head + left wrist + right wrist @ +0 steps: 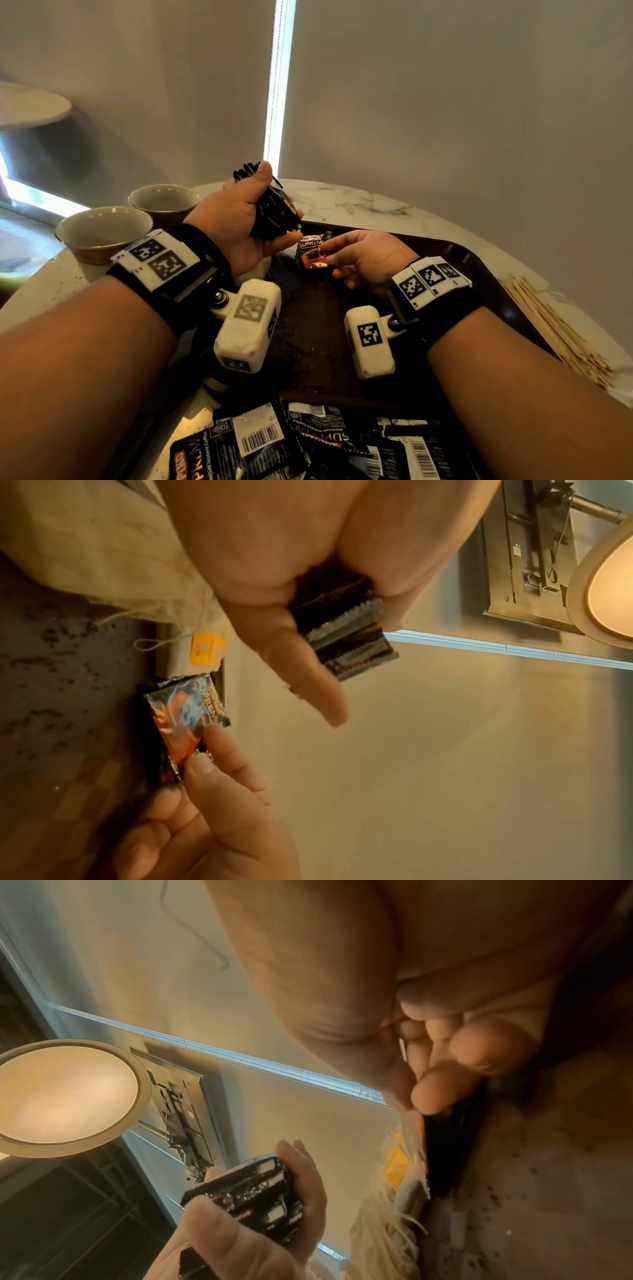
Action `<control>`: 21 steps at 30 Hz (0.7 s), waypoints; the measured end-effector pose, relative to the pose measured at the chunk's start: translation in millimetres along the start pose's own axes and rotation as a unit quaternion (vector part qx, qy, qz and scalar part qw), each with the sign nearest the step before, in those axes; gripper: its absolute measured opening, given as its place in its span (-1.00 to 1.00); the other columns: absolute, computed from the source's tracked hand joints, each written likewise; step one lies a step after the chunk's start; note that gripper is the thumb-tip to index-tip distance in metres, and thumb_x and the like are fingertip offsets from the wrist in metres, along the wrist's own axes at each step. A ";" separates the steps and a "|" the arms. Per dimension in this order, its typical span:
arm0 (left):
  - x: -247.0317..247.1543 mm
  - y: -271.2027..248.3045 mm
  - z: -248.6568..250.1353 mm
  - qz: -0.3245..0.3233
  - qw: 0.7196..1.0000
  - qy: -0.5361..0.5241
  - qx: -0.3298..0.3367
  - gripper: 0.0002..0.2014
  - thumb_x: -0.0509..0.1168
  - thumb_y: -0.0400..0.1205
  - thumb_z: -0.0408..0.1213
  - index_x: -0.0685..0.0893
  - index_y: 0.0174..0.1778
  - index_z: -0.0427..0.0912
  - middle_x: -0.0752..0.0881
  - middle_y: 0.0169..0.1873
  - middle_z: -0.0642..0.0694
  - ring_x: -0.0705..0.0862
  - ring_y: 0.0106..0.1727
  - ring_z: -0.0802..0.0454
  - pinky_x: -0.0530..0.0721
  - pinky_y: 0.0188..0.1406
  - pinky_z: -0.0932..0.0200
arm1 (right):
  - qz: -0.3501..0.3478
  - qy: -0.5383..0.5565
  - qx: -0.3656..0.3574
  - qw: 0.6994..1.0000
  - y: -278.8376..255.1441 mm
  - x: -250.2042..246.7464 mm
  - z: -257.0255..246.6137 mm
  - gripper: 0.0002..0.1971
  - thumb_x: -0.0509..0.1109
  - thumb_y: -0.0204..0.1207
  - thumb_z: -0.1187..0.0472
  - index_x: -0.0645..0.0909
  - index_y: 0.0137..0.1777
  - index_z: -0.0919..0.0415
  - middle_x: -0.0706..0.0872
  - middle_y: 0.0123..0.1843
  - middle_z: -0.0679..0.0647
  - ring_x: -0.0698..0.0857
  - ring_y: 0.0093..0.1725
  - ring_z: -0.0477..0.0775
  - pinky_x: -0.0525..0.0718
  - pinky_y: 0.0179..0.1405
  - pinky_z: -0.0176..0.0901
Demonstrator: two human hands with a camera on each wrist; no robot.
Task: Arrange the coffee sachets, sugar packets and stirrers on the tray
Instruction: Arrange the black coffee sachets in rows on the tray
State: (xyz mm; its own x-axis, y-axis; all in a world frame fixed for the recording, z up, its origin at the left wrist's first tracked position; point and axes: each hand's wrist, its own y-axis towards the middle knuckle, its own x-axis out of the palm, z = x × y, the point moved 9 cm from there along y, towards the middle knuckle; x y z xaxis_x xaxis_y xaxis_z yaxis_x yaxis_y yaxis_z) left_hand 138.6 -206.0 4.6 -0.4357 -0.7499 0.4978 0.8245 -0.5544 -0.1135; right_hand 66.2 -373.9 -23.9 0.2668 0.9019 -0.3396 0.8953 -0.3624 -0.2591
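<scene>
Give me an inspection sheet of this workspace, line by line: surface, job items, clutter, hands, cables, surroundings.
Surface: marble table with a dark tray.
Job's things: single coffee sachet on the tray; loose sachets at the near edge; wooden stirrers on the table beside the tray.
Clutter: two ceramic cups; beige cloth.
Hands: left hand grips a sachet stack; right hand pinches the single sachet.
Cables: nothing seen.
Surroundings: roller blinds, lamp.
</scene>
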 end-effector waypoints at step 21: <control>-2.4 4.9 1.0 -0.015 0.999 -0.013 0.027 -0.48 0.43 0.61 -0.26 0.50 0.47 -0.31 0.68 0.08 -0.33 0.83 -0.01 -0.18 0.79 -0.36 0.06 | 0.007 0.050 0.020 0.999 -0.8 -0.1 1.6 -0.87 0.42 0.58 0.46 0.66 0.07 0.29 0.76 -0.08 0.26 0.74 -0.41 0.01 0.76 -0.43 -0.18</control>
State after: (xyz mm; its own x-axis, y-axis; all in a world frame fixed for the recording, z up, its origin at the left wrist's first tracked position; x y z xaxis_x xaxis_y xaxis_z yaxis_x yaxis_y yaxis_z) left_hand 144.1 -206.6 3.7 -0.4509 -0.7234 0.5229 0.8303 -0.5549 -0.0517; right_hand 64.9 -374.1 -25.1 0.3147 0.9153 -0.2513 0.8769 -0.3817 -0.2922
